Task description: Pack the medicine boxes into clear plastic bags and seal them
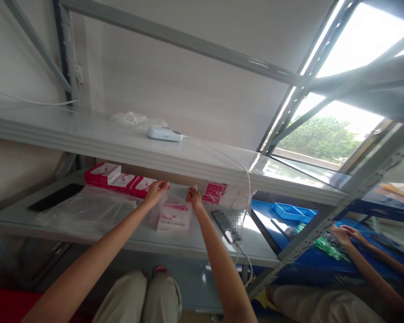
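A clear plastic bag stands on the lower shelf with a white and pink box inside it. Its upper left edge is pinched in my left hand, fingers closed. My right hand is closed on the bag's upper right side, a bit of film showing above the fingers. Behind my left hand are several pink and white boxes, some stacked. To the left lie flat clear plastic bags. A bagged bundle of pink boxes rests just right of my right hand.
A phone with a white cable lies right of my right forearm. A dark flat object lies far left. The upper shelf holds a white device and crumpled film. Beyond a metal post, another person's hands work near blue trays.
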### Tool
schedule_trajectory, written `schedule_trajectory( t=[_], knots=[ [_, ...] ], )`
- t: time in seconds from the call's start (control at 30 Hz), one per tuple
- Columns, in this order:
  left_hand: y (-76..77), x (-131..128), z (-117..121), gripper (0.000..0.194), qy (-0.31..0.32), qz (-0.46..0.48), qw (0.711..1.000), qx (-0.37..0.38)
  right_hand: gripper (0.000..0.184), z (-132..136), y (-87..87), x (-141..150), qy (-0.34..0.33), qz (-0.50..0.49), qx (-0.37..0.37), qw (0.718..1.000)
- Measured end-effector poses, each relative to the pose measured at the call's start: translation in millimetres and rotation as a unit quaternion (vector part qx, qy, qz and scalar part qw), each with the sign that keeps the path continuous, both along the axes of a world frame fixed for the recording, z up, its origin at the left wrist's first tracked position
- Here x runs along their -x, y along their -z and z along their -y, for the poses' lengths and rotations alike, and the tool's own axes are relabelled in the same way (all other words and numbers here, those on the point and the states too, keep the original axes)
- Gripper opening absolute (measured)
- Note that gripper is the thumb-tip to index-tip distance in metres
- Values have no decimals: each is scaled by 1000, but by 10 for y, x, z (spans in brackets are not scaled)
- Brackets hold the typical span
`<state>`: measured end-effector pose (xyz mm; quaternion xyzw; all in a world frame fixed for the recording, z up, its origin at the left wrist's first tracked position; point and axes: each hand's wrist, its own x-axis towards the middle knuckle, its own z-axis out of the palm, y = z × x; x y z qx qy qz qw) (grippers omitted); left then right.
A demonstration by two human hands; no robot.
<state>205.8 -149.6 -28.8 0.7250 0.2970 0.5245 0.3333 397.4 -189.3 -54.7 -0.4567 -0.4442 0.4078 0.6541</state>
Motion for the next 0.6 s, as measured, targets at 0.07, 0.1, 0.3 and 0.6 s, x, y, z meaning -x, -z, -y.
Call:
schedule_trajectory(
  t=[0.07, 0.1, 0.3, 0.6],
  knots=[
    [-55, -92, 29, 20, 7, 5, 1000, 5, 35, -17, -37, 42, -29, 6, 15, 999],
    [-84, -146, 53, 19, 18, -15, 1000, 8, 30, -18, -53, 62, -51, 12, 21, 998],
    [-257, -386, 200, 12, -32, -190, 979, -60, 13, 144, -132, 66, -188, 39, 45, 980],
    [-489, -472, 297, 12, 90, -304, 943, -101, 27, 160, -23, 107, -199, 197, 7, 960]
  ],
)
